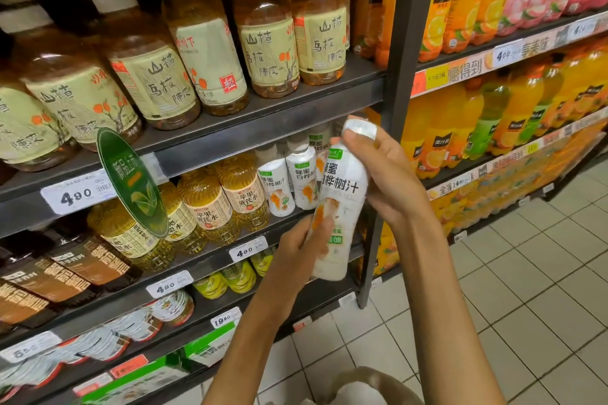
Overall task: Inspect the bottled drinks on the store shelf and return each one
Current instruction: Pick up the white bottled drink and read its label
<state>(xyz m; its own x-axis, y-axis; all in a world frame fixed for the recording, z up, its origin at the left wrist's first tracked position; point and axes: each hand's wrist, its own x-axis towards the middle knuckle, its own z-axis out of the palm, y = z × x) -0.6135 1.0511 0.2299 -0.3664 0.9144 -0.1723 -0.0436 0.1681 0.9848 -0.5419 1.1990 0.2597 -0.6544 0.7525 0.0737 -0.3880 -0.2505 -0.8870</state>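
Shelf (263,115), upper tier: amber hawthorn-drink bottles (210,52), cream labels. Tier below: yellow apple-drink bottles (210,204), then white birch-sap bottles (276,187). Left hand (297,250): fingers curled round the base of white birch-sap bottle (342,204), held tilted before the shelf. Right hand (381,171): fingers wrapped at its neck, possibly touching the cap.

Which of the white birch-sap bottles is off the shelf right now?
The white bottle held in both hands: left hand at its base, right hand near the cap. The two matching bottles stand on the shelf behind it.
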